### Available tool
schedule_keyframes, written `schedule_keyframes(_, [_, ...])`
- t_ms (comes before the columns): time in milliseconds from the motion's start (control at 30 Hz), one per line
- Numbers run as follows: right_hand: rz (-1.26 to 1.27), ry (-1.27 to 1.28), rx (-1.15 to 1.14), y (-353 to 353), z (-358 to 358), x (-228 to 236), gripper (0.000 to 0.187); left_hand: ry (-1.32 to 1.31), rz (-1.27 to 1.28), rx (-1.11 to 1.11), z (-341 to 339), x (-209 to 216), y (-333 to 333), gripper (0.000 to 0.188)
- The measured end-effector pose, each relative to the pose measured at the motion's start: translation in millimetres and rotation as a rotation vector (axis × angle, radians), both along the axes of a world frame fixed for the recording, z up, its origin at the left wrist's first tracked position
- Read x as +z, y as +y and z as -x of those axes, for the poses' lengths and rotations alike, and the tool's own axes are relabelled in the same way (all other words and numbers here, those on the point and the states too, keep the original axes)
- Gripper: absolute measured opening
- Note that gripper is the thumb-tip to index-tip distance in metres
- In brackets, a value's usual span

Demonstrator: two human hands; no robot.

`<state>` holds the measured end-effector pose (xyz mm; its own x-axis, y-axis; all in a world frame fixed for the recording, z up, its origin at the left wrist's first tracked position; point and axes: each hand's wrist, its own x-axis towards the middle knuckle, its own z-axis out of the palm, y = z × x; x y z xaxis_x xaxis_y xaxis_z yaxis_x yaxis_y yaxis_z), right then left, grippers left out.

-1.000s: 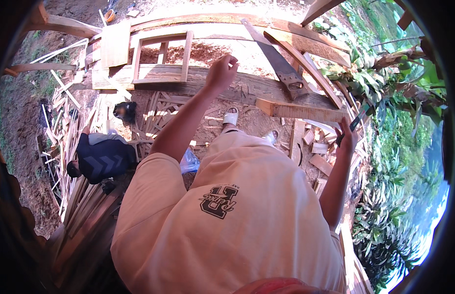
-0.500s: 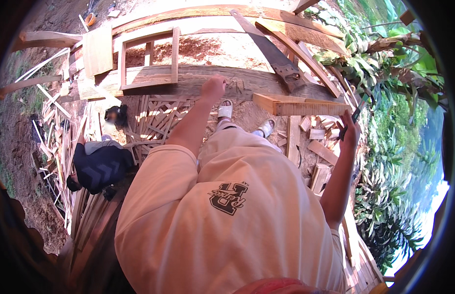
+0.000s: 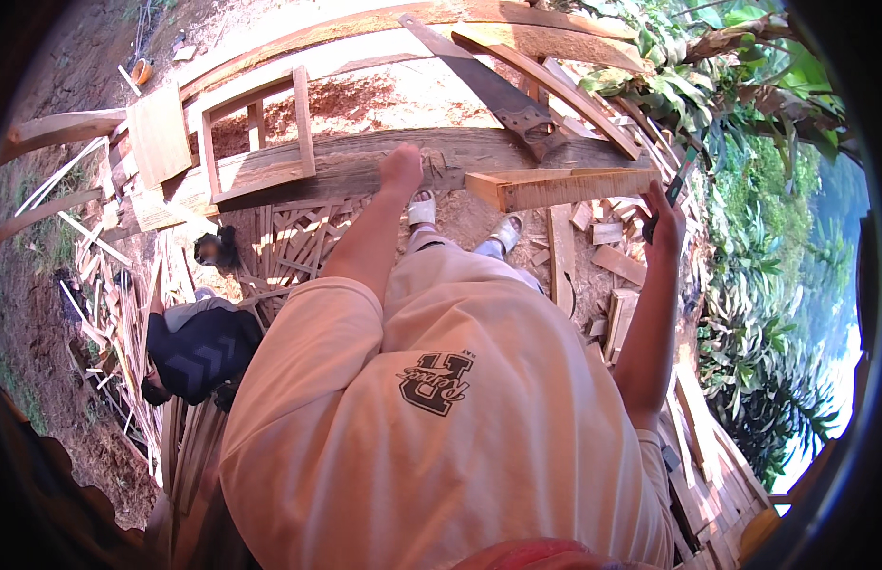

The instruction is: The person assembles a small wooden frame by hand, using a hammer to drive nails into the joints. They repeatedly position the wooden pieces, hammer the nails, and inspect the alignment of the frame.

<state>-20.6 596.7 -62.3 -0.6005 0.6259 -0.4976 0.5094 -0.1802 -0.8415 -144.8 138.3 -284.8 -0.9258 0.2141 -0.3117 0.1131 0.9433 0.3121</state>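
My left hand [image 3: 401,169] is closed over the thick plank of the workbench [image 3: 355,157]. Whatever it may hold is hidden. Beside its fingers, a few thin, nail-like bits [image 3: 437,169] lie on the plank. To the right, a narrow wooden frame [image 3: 564,190] stands on edge at the bench's near side. At the frame's right end is my right hand [image 3: 664,223], fingers curled round a slim dark tool [image 3: 686,173] with a greenish end; its kind cannot be made out. A handsaw [image 3: 479,81] lies behind the frame. Left of my left hand, another wooden frame [image 3: 306,123] rests on the plank.
A flat board [image 3: 159,138] leans at the bench's left end. Offcuts [image 3: 619,264] and piled wood strips [image 3: 298,233] cover the ground around my feet. At the lower left a person in a dark shirt [image 3: 203,353] bends over. Leafy plants [image 3: 754,370] border the right side.
The bench and its things have shifted left in view as my head turned slightly. Both hands keep nearly the same places against the bench and frame. The person at left has shifted a little.
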Motion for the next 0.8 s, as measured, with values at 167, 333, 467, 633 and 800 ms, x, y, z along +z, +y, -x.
schedule_keyframes(167, [-0.006,-0.002,0.014,1.0,-2.0,0.9,0.054,-0.073,0.116,-0.025,1.2,5.5,11.1,0.015])
schedule_keyframes(333, [-0.003,0.006,0.047,2.0,1.6,5.0,0.053,0.122,0.012,0.025,0.2,10.7,12.3,0.022])
schedule_keyframes(467, [-0.004,0.02,0.107,4.1,6.3,4.5,0.051,0.234,-0.264,0.228,11.6,54.6,8.4,0.02])
schedule_keyframes(633, [0.029,0.049,0.145,18.2,2.9,-19.9,0.061,0.533,-0.681,0.392,22.2,185.0,57.5,0.014])
schedule_keyframes(800, [0.052,0.071,0.178,28.0,3.4,-39.9,0.067,0.415,-1.038,0.351,5.2,288.5,132.9,0.019])
